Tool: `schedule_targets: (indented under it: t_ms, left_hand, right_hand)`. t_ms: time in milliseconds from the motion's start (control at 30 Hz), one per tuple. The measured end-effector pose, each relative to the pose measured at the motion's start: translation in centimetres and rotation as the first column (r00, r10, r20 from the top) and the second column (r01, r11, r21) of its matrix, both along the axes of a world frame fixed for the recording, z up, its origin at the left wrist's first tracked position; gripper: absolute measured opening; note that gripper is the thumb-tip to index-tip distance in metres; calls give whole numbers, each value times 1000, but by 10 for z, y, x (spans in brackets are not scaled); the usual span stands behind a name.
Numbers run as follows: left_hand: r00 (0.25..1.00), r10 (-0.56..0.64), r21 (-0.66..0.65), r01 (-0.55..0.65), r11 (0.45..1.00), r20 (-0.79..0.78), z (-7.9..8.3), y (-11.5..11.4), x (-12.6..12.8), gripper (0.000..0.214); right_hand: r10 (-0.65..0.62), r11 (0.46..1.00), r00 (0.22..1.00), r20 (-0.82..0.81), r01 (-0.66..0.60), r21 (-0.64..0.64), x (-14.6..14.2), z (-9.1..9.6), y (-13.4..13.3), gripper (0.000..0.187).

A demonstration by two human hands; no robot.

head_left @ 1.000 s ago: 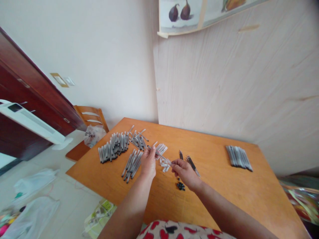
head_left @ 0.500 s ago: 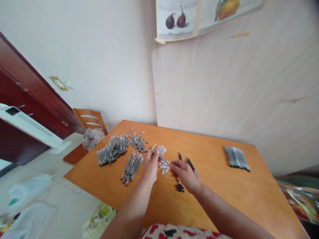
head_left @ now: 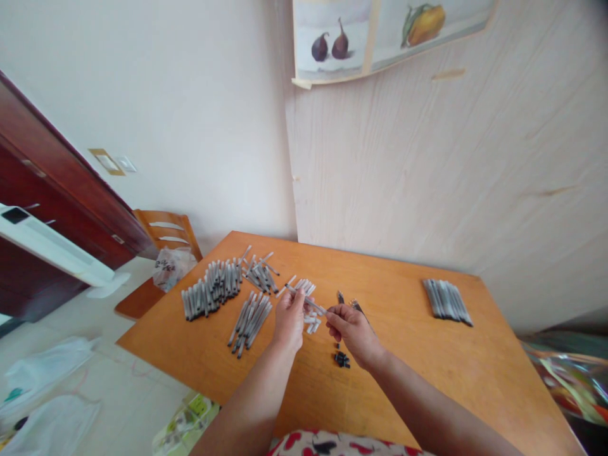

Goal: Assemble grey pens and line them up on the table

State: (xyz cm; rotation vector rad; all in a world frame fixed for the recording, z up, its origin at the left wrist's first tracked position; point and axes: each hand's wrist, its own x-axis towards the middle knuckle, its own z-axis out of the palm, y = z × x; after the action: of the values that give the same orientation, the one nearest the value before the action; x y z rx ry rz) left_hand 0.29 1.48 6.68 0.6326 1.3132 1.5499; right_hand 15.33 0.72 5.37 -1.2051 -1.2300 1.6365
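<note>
Both forearms are stretching out over the orange wooden table (head_left: 427,373), smooth and faintly glossy, with the wrists angling in towards each other. The left hand (head_left: 289,318) is rising back-upward, fingers curling together and pinching the far end of a slim grey tube (head_left: 308,303). The right hand (head_left: 355,332) is lying lower, thumb and forefinger pressing onto the near end, the other fingers tucking under. The tube is hanging slanted between the two hands, just above mid-table. Off to the left a big heap (head_left: 209,290) of matching matte grey plastic tubes is lying fanned out. A tidy row (head_left: 446,299) is sitting well apart on the right, and a looser bundle (head_left: 251,315) is lying beside the left hand. Tiny black caps (head_left: 341,360) are clustering by the right wrist
</note>
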Motion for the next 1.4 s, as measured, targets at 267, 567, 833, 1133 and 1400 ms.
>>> schedule_targets:
  t_ms: [267, 567, 833, 1133, 1400]
  left_hand:
    - [998, -7, -31, 9, 999, 69, 3, 0, 4, 48]
    - [998, -9, -17, 10, 1000, 69, 5, -1, 9, 39]
    - [996, 5, -26, -3, 1000, 86, 5, 0, 13, 39]
    - [999, -4, 3, 4, 1000, 43, 1, -1, 14, 42]
    - [988, -154, -28, 155, 988, 13, -3, -8, 21, 48]
  right_hand:
    - [-9, 1000, 1000, 5, 9, 6, 3, -4, 3, 26]
    - [-32, 999, 999, 24, 31, 29, 5, 0, 4, 27]
    - [-41, 997, 999, 25, 39, 68, 7, 7, 5, 25]
    - [-49, 998, 998, 44, 47, 44, 4, -5, 4, 27]
    - [-14, 996, 998, 57, 9, 89, 1, -4, 3, 27]
